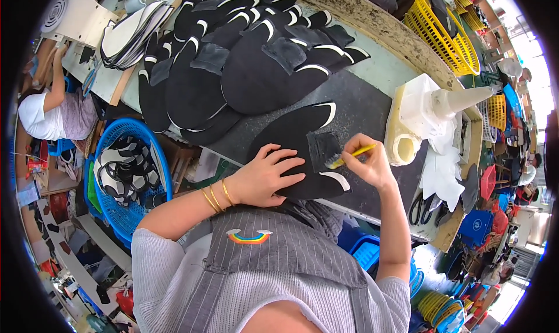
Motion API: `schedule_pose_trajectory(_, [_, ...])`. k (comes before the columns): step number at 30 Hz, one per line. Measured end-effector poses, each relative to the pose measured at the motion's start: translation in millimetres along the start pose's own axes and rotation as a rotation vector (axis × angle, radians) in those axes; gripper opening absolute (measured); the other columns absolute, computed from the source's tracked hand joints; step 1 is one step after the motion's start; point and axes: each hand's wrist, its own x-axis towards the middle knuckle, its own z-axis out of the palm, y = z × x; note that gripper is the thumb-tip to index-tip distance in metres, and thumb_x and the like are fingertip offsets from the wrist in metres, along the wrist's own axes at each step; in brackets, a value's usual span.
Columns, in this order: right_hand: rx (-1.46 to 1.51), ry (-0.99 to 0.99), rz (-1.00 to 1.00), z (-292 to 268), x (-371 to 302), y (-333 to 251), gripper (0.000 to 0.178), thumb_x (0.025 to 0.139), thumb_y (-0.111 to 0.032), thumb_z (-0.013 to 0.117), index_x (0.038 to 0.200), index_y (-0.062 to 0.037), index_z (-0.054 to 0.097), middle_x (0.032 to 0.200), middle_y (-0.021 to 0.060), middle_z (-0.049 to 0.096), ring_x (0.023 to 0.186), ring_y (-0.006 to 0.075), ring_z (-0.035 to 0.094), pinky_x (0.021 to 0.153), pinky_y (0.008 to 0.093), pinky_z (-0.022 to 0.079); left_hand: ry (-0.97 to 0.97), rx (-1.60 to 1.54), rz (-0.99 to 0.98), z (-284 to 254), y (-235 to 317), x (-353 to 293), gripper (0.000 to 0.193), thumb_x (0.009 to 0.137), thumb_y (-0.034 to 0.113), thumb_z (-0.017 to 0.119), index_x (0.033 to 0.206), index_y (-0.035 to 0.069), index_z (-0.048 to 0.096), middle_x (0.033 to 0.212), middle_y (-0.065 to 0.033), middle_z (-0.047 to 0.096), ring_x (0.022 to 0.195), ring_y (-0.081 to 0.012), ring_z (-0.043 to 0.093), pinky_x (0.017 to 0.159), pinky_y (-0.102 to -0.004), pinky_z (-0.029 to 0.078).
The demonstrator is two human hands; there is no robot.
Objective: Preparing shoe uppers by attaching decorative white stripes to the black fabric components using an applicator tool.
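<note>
My left hand (263, 177) lies with fingers spread on a curved black shoe-upper piece (284, 128), pressing it against the dark tabletop. In my right hand (372, 165) is a small brush (363, 150) with a yellow handle, held in a pinch. Its pale bristles touch the piece beside a dark, shiny rectangular patch (324, 145). White strips edge both tips of this piece. Just beyond it, many similar black pieces (256, 76) overlap in a spread pile, some bearing the same kind of dark patch.
A cut-open whitish plastic jug (402, 114) with a cone-shaped top (460, 101) stands right of my right hand. Black-handled scissors (420, 209) lie near the right edge. A blue basket (166, 175) of black-and-white pieces sits left; another person (55, 111) works at far left.
</note>
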Motion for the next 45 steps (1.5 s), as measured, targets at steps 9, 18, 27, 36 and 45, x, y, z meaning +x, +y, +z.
schedule_pose_trajectory(9, [-0.110,0.904,-0.120,-72.1,-69.3,-15.7,0.011,0.091,-0.005,0.061,0.099,0.0012,0.062,0.089,0.0066,0.062,0.067,0.0079,0.056,0.058,0.0197,0.047,0.270,-0.207,-0.133,-38.6,28.5,9.6,0.056,0.072,0.000,0.060,0.127,0.005,0.054,0.134,-0.0198,0.048,0.124,-0.0361,0.047,0.105,-0.0498,0.033])
schedule_pose_trajectory(18, [-0.975,0.480,-0.276,-52.3,-98.3,24.3,0.054,0.059,0.008,0.061,0.111,-0.0059,0.065,0.111,0.0107,0.060,0.110,0.0306,0.055,0.090,0.0379,0.048,-0.051,0.346,-0.158,10.3,74.3,52.7,0.063,0.083,0.036,0.061,0.128,-0.007,0.046,0.134,-0.0260,0.042,0.117,-0.0448,0.043,0.095,-0.0565,0.036])
schedule_pose_trajectory(27, [-0.463,1.009,-0.297,-165.8,-60.1,-31.0,0.054,0.085,-0.008,0.063,0.135,-0.0019,0.043,0.132,0.0138,0.051,0.121,0.0242,0.050,0.102,0.0379,0.038,0.291,-0.054,0.029,-34.0,13.5,206.7,0.074,0.082,0.039,0.066,0.131,-0.009,0.040,0.137,-0.0322,0.038,0.129,-0.0427,0.037,0.109,-0.0415,0.031])
schedule_pose_trajectory(36, [-0.465,0.938,-0.523,-124.8,-11.2,-65.8,0.017,0.081,-0.010,0.067,0.095,-0.0040,0.058,0.088,0.0108,0.062,0.085,0.0224,0.061,0.076,0.0344,0.047,-0.228,-0.068,0.073,-18.9,-42.7,351.6,0.113,0.060,0.056,0.081,0.146,0.008,0.024,0.151,-0.0296,0.008,0.140,-0.0427,0.015,0.115,-0.0418,0.020])
schedule_pose_trajectory(45, [-0.756,0.195,-0.988,-28.5,-124.7,30.8,0.034,0.072,-0.014,0.075,0.097,-0.0037,0.054,0.097,0.0110,0.061,0.095,0.0302,0.060,0.084,0.0428,0.050,-0.137,-0.358,0.021,4.2,-37.3,344.3,0.102,0.064,0.054,0.080,0.141,0.012,0.028,0.136,-0.0204,0.028,0.133,-0.0358,0.026,0.112,-0.0406,0.025])
